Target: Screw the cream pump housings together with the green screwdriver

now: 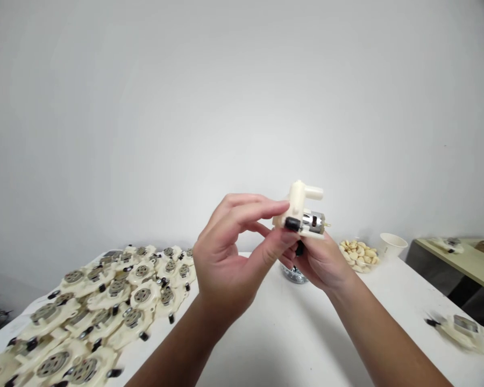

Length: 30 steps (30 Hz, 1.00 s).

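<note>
Both hands hold one cream plastic housing [297, 200] above the table. A silver motor [315, 221] sticks out of its right side, and a black cap [292, 223] sits at its lower front. My left hand [236, 247] grips the housing from the left, thumb near the black cap and fingertips on the upper part. From below and behind, my right hand [320, 258] supports it, with some of its fingers hidden by the left hand and the part.
Many similar motor assemblies [142, 294] cover the table's left side. Behind my hands stands a bowl of small metal parts [294, 275]. Cream round pieces [358, 253] and a white cup [392, 245] are at the right back. Another assembly [462, 330] lies far right, near a greenish side table [468, 260].
</note>
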Each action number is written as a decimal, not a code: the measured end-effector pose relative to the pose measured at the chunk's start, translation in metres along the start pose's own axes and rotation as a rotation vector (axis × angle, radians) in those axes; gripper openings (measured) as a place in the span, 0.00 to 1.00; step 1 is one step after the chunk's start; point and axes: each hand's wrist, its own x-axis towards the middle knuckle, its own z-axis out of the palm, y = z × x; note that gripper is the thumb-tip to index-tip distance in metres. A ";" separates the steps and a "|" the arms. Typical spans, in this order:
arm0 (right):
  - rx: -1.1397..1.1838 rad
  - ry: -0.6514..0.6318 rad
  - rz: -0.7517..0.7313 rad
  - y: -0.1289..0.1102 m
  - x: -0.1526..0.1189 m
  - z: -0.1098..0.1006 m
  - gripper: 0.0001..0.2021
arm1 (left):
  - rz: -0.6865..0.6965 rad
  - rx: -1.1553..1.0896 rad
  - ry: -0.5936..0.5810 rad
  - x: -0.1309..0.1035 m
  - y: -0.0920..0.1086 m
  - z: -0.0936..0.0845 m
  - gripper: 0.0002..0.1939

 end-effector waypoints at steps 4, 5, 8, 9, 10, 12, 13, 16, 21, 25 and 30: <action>-0.038 -0.013 0.023 0.005 0.000 0.000 0.11 | -0.074 -0.056 -0.047 0.007 -0.002 -0.008 0.09; -0.049 -0.025 0.032 0.007 0.000 0.000 0.11 | -0.092 -0.078 -0.054 0.009 -0.003 -0.010 0.08; -0.045 -0.074 0.052 0.012 -0.001 0.000 0.13 | -0.138 -0.156 -0.039 0.012 -0.009 -0.015 0.08; -0.041 -0.085 0.054 0.014 -0.002 0.000 0.13 | -0.152 -0.183 -0.029 0.012 -0.011 -0.016 0.08; -0.037 -0.091 0.054 0.015 -0.002 0.000 0.13 | -0.171 -0.208 -0.020 0.013 -0.012 -0.017 0.07; -0.034 -0.082 0.047 0.018 -0.001 0.000 0.13 | -0.224 -0.245 -0.001 0.012 -0.015 -0.019 0.06; -0.038 -0.071 0.039 0.019 -0.001 0.000 0.14 | -0.255 -0.260 0.010 0.012 -0.015 -0.020 0.06; -0.080 -0.046 0.017 0.022 0.000 -0.002 0.17 | -0.361 -0.292 0.026 0.012 -0.014 -0.023 0.05; -0.169 -0.091 0.027 0.022 -0.001 -0.007 0.16 | -0.528 -0.343 -0.016 0.013 -0.009 -0.025 0.07; -0.131 -0.051 0.025 0.012 0.001 -0.013 0.09 | -0.498 -0.318 -0.012 0.013 -0.009 -0.023 0.07; -0.307 0.302 -0.154 -0.016 -0.002 -0.018 0.06 | -0.333 -0.148 0.004 0.016 -0.007 -0.023 0.05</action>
